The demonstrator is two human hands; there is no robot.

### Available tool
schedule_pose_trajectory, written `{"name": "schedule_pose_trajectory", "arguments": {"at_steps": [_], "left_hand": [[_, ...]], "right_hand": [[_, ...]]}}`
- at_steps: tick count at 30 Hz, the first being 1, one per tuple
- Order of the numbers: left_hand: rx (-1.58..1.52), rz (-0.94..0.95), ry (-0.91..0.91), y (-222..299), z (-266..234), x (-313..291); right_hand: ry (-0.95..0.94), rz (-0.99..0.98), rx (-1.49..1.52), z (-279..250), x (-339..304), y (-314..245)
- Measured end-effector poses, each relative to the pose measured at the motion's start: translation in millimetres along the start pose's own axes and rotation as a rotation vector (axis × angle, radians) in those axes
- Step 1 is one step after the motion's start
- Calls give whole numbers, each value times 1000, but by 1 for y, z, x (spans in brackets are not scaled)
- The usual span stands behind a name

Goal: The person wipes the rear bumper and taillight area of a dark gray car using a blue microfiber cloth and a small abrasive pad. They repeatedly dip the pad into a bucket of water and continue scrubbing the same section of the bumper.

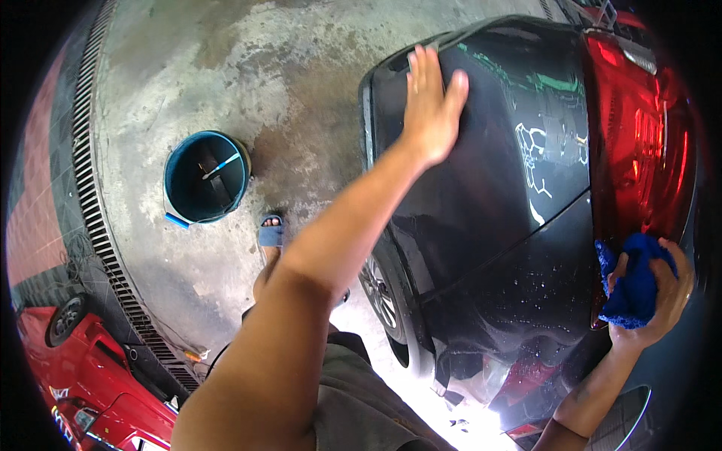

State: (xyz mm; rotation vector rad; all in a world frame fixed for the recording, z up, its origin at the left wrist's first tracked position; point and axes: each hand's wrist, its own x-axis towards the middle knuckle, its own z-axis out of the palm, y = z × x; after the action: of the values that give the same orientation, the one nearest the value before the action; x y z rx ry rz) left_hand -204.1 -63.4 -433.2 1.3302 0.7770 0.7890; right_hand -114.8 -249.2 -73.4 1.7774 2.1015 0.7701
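Car's (489,180) at 3 o'clock, left hand (432,113) on its bumper (481,98) at 1, cloth (635,282) in right hand (665,301) by the taillight (632,128) just past 3. Bucket's (183,180) on the floor (301,60) near 10, brush (223,164) inside, drain grate (83,150) beyond at 9, another car (83,376) at 8.

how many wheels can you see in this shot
2: a silver wheel on the dark car, just below the picture's middle, and a dark wheel on the red car, lower left. More may be hidden.
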Motion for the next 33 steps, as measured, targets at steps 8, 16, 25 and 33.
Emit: {"name": "schedule_pose_trajectory", "arguments": {"at_steps": [8, 16, 25, 33], "left_hand": [[300, 152, -332, -5, 26, -168], [164, -1, -167, -8, 34, -164], [-29, -130, 8, -73, -11, -23], [321, 171, -605, -133, 5, -270]], "right_hand": [[-6, 14, -14, 4, -4, -3], [1, 31, 10, 11, -9, 2], [29, 6, 51, 10, -19, 14], [-67, -36, 22, -4, -23, 26]]}}
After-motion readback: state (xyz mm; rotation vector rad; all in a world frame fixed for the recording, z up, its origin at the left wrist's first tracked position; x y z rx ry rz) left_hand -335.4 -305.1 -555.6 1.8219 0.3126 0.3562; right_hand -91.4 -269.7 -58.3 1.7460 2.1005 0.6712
